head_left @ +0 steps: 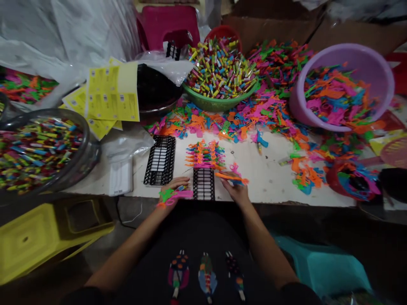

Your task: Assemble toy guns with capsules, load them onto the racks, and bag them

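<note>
Head view: on the table [271,167], a stack of black plastic racks [160,161] lies just beyond the left hand [171,187], which holds a bunch of green, pink and orange toy guns [183,194]. Between the hands lies a black rack [204,184], with rows of colourful toy guns [205,156] at its far end. Rightward, the right hand [237,191] grips an orange toy gun [232,177]; loose toy guns [308,174] lie farther right.

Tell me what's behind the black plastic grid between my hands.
Behind the black plastic grid are rows of plastic toy pistols, then a loose heap of more, then the green basin of small colorful tubes. Whether the grid extends under the rows is hidden.
</note>
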`<state>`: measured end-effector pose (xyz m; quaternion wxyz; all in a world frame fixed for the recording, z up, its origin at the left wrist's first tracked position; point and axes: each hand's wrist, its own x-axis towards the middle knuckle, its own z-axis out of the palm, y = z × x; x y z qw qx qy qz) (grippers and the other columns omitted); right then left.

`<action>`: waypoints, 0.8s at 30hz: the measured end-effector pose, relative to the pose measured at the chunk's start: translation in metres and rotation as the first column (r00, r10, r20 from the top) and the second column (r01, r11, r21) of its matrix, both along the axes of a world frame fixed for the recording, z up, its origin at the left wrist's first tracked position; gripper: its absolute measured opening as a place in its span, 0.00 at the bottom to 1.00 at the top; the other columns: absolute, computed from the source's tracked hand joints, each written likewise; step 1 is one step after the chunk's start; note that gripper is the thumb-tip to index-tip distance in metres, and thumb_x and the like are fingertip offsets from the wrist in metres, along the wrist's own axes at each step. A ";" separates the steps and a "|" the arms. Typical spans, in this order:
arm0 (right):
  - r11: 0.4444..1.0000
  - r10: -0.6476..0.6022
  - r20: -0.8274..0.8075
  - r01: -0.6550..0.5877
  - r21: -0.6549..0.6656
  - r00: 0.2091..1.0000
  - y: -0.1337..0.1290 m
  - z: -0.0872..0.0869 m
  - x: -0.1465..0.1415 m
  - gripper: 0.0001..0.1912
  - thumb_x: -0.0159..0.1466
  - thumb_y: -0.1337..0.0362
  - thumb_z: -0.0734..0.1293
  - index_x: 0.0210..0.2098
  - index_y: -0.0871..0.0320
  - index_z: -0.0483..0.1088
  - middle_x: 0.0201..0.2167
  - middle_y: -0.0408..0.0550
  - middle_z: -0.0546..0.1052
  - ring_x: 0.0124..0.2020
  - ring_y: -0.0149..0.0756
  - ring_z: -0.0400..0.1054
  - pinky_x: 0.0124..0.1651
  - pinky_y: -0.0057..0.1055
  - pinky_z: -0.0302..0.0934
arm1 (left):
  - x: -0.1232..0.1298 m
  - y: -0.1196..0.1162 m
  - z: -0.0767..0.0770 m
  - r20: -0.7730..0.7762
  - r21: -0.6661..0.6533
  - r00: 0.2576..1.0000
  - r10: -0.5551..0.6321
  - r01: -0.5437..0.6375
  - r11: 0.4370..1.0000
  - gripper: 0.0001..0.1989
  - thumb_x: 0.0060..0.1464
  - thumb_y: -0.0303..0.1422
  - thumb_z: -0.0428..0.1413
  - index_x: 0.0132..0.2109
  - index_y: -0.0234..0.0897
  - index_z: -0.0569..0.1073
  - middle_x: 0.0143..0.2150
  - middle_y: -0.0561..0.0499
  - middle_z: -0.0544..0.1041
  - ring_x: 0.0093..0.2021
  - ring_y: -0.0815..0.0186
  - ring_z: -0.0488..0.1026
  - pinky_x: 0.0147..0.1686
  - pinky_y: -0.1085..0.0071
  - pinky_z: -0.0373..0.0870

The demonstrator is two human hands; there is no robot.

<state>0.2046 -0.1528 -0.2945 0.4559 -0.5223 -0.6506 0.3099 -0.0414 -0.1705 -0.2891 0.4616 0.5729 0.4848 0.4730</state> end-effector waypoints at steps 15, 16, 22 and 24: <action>0.986 -0.163 0.137 0.168 -0.023 0.977 0.015 -0.041 -0.019 0.12 0.54 0.58 0.64 0.36 0.56 0.71 0.36 0.48 0.75 0.39 0.36 0.69 0.43 0.35 0.64 | 0.029 0.025 -0.036 -0.311 0.080 0.930 0.194 -0.178 0.981 0.09 0.45 0.36 0.56 0.34 0.35 0.73 0.35 0.48 0.76 0.38 0.64 0.73 0.42 0.66 0.69; 0.982 -0.184 0.127 0.188 -0.020 0.975 0.016 -0.041 -0.020 0.11 0.54 0.58 0.64 0.35 0.57 0.71 0.35 0.48 0.75 0.38 0.36 0.69 0.43 0.34 0.64 | 0.030 0.027 -0.035 -0.346 0.077 0.920 0.184 -0.168 0.983 0.09 0.46 0.35 0.56 0.34 0.35 0.73 0.35 0.48 0.76 0.38 0.64 0.72 0.42 0.66 0.68; 0.994 -0.080 0.265 0.098 -0.054 0.961 0.022 -0.031 -0.014 0.06 0.50 0.63 0.65 0.28 0.57 0.71 0.30 0.48 0.74 0.35 0.36 0.68 0.39 0.34 0.63 | 0.037 0.030 -0.034 -0.505 0.074 0.842 0.192 -0.179 0.981 0.12 0.48 0.37 0.55 0.39 0.36 0.73 0.37 0.47 0.77 0.39 0.63 0.73 0.41 0.66 0.68; 0.991 -0.056 0.293 0.089 -0.098 0.955 0.024 -0.028 -0.013 0.06 0.50 0.62 0.65 0.27 0.57 0.71 0.30 0.48 0.74 0.34 0.36 0.68 0.38 0.34 0.63 | 0.039 0.029 -0.036 -0.557 0.094 0.807 0.196 -0.174 0.980 0.12 0.48 0.36 0.55 0.39 0.36 0.73 0.37 0.46 0.77 0.39 0.63 0.73 0.41 0.67 0.67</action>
